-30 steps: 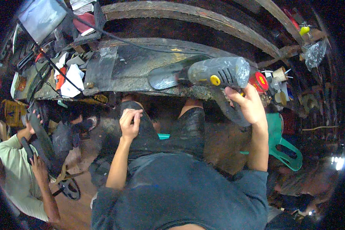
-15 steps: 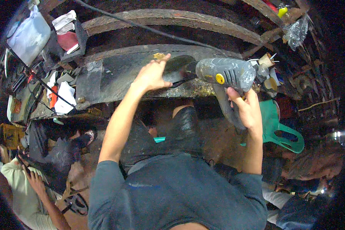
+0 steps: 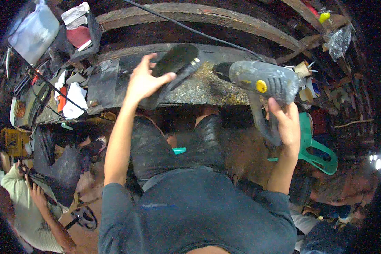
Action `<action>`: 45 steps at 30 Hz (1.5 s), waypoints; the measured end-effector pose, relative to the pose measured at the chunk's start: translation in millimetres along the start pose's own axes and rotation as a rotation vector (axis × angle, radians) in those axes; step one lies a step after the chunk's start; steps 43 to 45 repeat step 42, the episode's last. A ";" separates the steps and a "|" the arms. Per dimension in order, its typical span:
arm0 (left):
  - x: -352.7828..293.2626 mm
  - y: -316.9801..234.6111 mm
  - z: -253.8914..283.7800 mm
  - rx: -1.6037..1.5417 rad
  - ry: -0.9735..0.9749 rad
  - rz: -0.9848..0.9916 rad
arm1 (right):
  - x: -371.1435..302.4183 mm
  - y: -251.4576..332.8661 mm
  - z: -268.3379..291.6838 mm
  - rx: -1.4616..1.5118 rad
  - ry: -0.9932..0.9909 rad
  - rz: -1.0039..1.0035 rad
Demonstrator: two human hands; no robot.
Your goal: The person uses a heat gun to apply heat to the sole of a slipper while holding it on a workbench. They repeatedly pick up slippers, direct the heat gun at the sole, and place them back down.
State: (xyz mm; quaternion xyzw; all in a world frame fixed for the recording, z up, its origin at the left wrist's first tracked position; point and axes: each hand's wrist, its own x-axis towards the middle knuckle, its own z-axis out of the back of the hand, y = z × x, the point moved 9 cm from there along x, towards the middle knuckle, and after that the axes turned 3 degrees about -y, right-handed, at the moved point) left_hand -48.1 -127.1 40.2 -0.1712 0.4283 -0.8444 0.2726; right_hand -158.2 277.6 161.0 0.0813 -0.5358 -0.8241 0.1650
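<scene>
My right hand [image 3: 285, 122] is closed on a grey heat gun [image 3: 258, 78] with a round yellow dial. Its nozzle points left over the workbench. At the left, my left hand [image 3: 144, 82] has its thumb and fingers spread apart beside a dark, sole-shaped piece [image 3: 178, 59]. The thumb crosses in front of a narrower dark strip [image 3: 180, 78] along that piece, which has small pale marks near its far end. The piece sits tilted over the bench; whether the fingers touch it, I cannot tell.
The bench [image 3: 207, 91] is worn and crusted with yellowish residue. White and orange scraps [image 3: 75, 99] lie at its left end. A cable [image 3: 190, 27] runs overhead across wooden beams. On the right stands a green plastic chair [image 3: 321, 156]; another person [image 3: 34, 207] sits at lower left.
The sole-shaped piece has swung from lying flat to a slanted position, and my left hand has shifted left in the view. The heat gun stays in my right hand, further from the piece.
</scene>
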 end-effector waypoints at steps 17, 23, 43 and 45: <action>-31.7 30.3 7.0 -0.805 0.225 -0.252 | 11.9 20.4 -31.9 0.032 0.105 0.016; -24.6 42.1 24.8 -1.100 0.126 -0.176 | 23.4 25.2 -50.7 0.095 0.176 0.078; -92.2 71.4 32.9 -1.468 -0.129 -0.178 | 96.2 -3.7 -89.5 -0.033 0.150 0.086; -92.2 71.4 32.9 -1.468 -0.129 -0.178 | 96.2 -3.7 -89.5 -0.033 0.150 0.086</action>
